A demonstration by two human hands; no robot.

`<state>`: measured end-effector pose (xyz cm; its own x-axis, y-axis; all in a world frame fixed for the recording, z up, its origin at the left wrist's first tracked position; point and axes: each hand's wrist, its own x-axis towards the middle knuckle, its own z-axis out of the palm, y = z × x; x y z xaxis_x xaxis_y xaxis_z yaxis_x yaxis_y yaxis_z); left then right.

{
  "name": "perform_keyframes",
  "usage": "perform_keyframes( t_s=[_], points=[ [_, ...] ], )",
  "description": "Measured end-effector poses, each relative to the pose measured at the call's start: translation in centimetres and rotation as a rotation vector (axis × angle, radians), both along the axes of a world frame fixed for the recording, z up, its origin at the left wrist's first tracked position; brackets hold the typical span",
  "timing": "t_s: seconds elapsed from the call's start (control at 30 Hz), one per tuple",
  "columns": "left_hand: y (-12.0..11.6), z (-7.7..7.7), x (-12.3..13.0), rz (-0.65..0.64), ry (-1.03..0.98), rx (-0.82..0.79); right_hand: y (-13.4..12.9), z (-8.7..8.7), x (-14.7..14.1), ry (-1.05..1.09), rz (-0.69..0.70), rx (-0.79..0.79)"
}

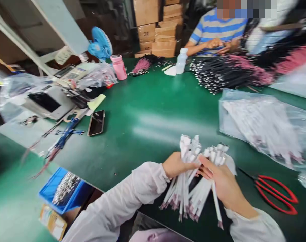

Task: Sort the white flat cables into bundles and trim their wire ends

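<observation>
Two bundles of white flat cables with pinkish-brown ends are in my hands, close to the table's front edge. My left hand is closed around the left bundle, its thumb lying across the front. My right hand grips the right bundle, and one cable hangs apart below that palm. The fingertips of both hands meet between the bundles, and some fingers are hidden behind the cables. Red-handled scissors lie to the right of my right hand.
A plastic bag of white cables lies at the right, beyond the scissors. Black and pink wire bundles are piled farther back, near a co-worker in a striped shirt. Leftward are a phone, a pink bottle and a blue bin.
</observation>
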<state>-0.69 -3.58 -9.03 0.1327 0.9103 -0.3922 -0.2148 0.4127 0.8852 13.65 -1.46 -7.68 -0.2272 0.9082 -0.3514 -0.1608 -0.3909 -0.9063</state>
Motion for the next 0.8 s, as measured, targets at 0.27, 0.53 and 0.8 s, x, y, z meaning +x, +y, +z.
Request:
perform_keyframes(
  t_s=[0.27, 0.53, 0.8],
  points=[
    [-0.1, 2.2, -0.1, 0.017, -0.18, -0.069, 0.4, 0.6, 0.4, 0.262, -0.026, -0.068],
    [0.0, 1.7, -0.1, -0.032, -0.077, 0.005, 0.6, 0.4, 0.3, 0.232, -0.133, -0.069],
    [-0.1, 1.3, -0.2, -0.049, -0.033, 0.043, 0.0, 0.5, -0.1, 0.079, -0.202, 0.006]
  ],
)
